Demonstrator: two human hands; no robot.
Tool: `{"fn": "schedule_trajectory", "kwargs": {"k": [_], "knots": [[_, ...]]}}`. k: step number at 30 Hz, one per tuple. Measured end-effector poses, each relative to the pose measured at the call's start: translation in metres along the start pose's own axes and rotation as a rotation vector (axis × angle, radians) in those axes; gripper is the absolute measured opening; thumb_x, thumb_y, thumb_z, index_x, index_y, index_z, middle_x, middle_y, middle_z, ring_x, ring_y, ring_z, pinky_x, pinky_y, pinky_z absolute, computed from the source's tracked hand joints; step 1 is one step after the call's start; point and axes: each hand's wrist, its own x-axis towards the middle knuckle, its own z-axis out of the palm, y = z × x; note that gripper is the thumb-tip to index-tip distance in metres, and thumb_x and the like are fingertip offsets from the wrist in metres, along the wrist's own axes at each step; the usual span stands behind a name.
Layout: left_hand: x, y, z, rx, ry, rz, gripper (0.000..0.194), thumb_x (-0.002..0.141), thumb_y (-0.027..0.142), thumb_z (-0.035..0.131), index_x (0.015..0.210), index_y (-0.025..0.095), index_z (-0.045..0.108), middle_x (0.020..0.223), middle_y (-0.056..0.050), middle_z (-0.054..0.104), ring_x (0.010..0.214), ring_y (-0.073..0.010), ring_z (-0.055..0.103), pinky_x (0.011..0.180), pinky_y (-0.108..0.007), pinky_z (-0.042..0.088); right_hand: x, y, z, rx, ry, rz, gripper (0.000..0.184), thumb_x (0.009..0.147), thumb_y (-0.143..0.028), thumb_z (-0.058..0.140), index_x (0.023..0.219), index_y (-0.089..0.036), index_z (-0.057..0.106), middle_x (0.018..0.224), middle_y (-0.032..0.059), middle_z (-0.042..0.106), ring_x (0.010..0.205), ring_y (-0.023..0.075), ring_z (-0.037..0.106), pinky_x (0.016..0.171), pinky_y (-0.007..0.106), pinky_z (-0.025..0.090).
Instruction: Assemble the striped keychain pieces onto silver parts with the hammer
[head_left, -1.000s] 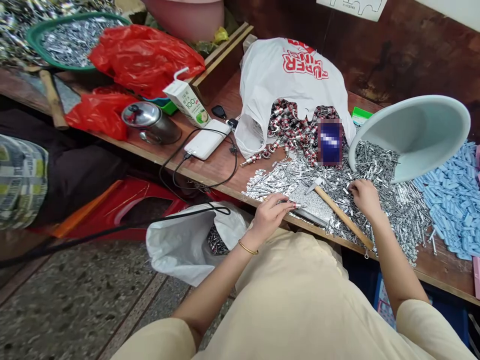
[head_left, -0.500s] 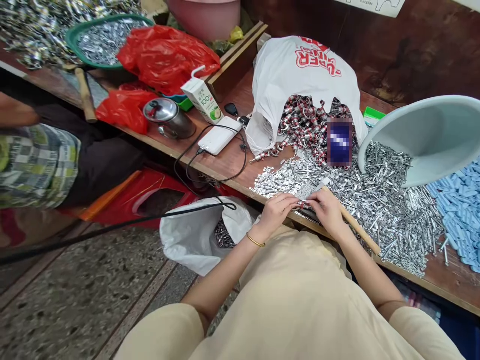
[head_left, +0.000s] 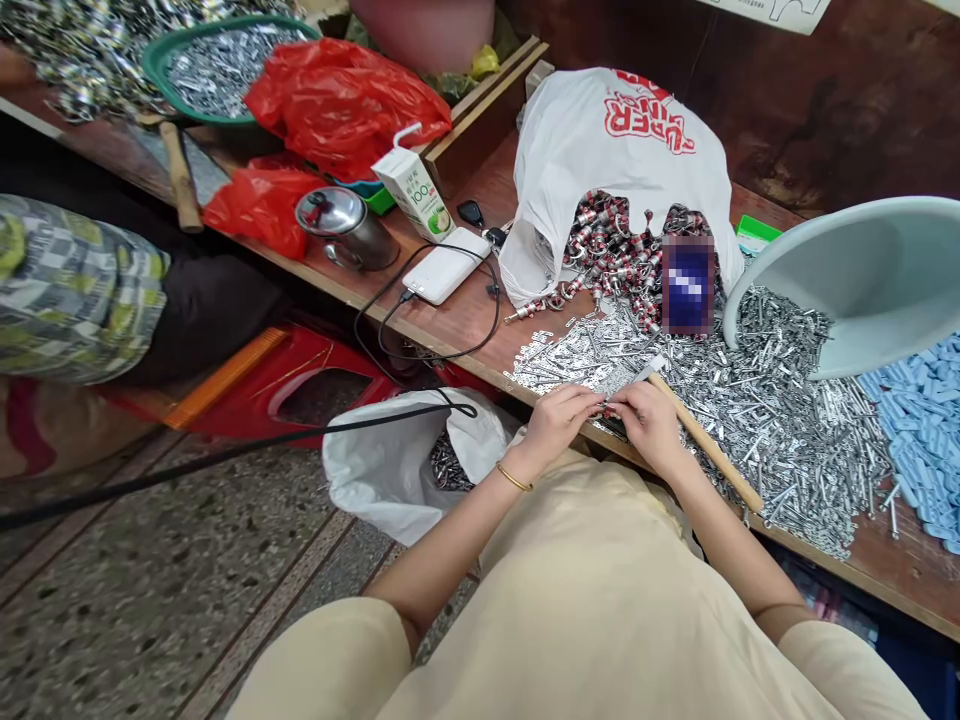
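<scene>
Metal parts [head_left: 795,440] and a hammer [head_left: 709,445] crowd the table [head_left: 900,560]; left grip [head_left: 556,420] and right grip [head_left: 651,420] pinch a small piece [head_left: 605,408].

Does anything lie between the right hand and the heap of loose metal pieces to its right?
Yes: a wooden-handled hammer lies slantwise just right of the right hand, between it and those metal pieces. Reaching over looks easy.

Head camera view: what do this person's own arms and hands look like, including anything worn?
The pale yellow sleeves are short and plain. The left hand is gloveless, with a thin gold-coloured bracelet at its wrist. The right hand is also gloveless.
</scene>
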Motion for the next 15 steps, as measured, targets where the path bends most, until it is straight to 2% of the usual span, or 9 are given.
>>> {"fn": "schedule_trajectory", "kwargs": {"k": [6, 12, 15], "knots": [[0.005, 0.005, -0.003, -0.065, -0.034, -0.055, 0.016, 0.098, 0.022, 0.062, 0.101, 0.021, 0.077, 0.091, -0.004, 0.074, 0.085, -0.0151, 0.069, 0.077, -0.029, 0.056, -0.002, 0.0, -0.001, 0.139, 0.034, 0.025, 0.021, 0.099, -0.029, 0.054, 0.086, -0.023, 0.07, 0.086, 0.0066, 0.071, 0.084, 0.0227, 0.065, 0.077, 0.038, 0.052], [0.007, 0.008, -0.005, -0.091, -0.049, -0.1, 0.015, 0.097, 0.024, 0.063, 0.1, 0.02, 0.077, 0.091, -0.005, 0.075, 0.085, -0.0161, 0.069, 0.079, -0.03, 0.057, -0.003, 0.002, 0.009, 0.199, 0.093, 0.073, 0.02, 0.097, -0.03, 0.056, 0.082, -0.024, 0.068, 0.083, 0.0049, 0.071, 0.082, 0.0224, 0.066, 0.076, 0.038, 0.053], [0.007, 0.008, -0.005, -0.081, -0.043, -0.085, 0.015, 0.097, 0.024, 0.063, 0.098, 0.019, 0.077, 0.089, -0.005, 0.075, 0.083, -0.016, 0.069, 0.078, -0.03, 0.057, 0.001, -0.008, 0.0, 0.161, 0.095, 0.045, 0.02, 0.097, -0.032, 0.056, 0.084, -0.024, 0.069, 0.086, 0.0065, 0.072, 0.085, 0.0241, 0.066, 0.081, 0.042, 0.054]]}}
